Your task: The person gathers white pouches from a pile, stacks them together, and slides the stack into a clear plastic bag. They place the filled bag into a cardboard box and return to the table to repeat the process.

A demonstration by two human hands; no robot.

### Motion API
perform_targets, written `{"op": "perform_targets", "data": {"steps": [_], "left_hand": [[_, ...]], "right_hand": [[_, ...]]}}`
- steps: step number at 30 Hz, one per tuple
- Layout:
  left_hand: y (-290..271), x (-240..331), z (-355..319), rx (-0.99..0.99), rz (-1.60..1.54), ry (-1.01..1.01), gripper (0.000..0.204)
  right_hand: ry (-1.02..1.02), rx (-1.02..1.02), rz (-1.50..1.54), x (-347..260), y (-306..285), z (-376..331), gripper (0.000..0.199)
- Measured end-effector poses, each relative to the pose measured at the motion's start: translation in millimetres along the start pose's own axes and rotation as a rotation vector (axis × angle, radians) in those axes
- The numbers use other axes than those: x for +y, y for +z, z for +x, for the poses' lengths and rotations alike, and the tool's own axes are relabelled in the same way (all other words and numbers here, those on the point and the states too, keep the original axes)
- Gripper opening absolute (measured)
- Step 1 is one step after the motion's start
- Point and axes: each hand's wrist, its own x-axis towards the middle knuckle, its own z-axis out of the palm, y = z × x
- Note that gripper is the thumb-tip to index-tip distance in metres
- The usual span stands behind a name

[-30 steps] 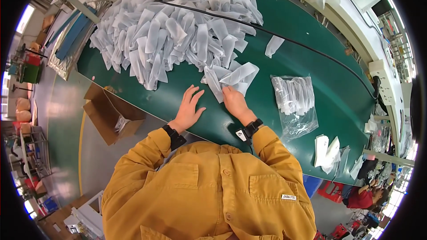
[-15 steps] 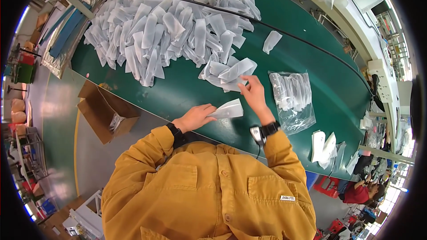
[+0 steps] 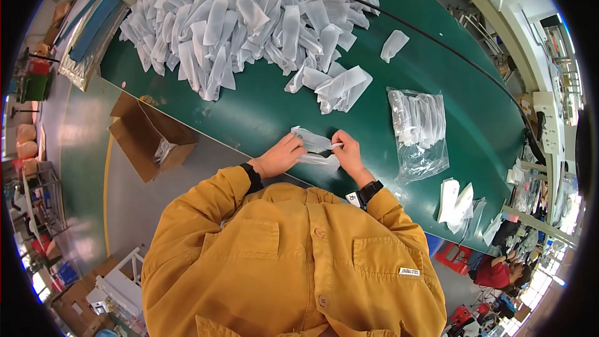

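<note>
My left hand (image 3: 281, 156) is closed on the near ends of two frosted, whitish plastic sleeves. The upper sleeve (image 3: 311, 140) stretches across to my right hand (image 3: 349, 155), whose thumb and finger pinch its other end. Just below it, the lower sleeve (image 3: 321, 161) lies across the gap between my hands. What is inside these sleeves cannot be made out. Beyond my hands, a small loose cluster of similar sleeves (image 3: 342, 89) rests on the green table (image 3: 262, 115). A large heap of them (image 3: 218, 22) spreads behind that cluster.
A clear bag (image 3: 419, 125) filled with a row of sleeves lies to the right. White pieces (image 3: 455, 203) sit at the table's right end, and a single sleeve (image 3: 394, 45) lies farther back. An open cardboard box (image 3: 150, 140) stands left of the table edge. A black cable (image 3: 424, 25) crosses behind.
My right hand has come back from the small cluster toward my left hand, bringing a second sleeve beside the one held there. The view has shifted slightly.
</note>
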Motion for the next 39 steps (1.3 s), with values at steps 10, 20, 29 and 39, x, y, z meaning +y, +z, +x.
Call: {"op": "perform_targets", "data": {"steps": [10,20,29,39], "left_hand": [[-5,8,16,0.247,0.154,0.000,0.028],[14,-15,12,0.083,0.051,0.042,0.045],[21,-8,8,0.014,0.155,0.019,0.057],[-5,16,19,0.078,0.329,0.099,0.048]], "right_hand": [[-0.065,-0.118,-0.192,1,-4,-1,0.005],[-0.295,0.133,-0.452,-73,-69,97,0.030],[-0.546,0.059,-0.646,-27,-75,127,0.025],[0.038,-0.030,-0.244,-6,-25,7,0.016]]}}
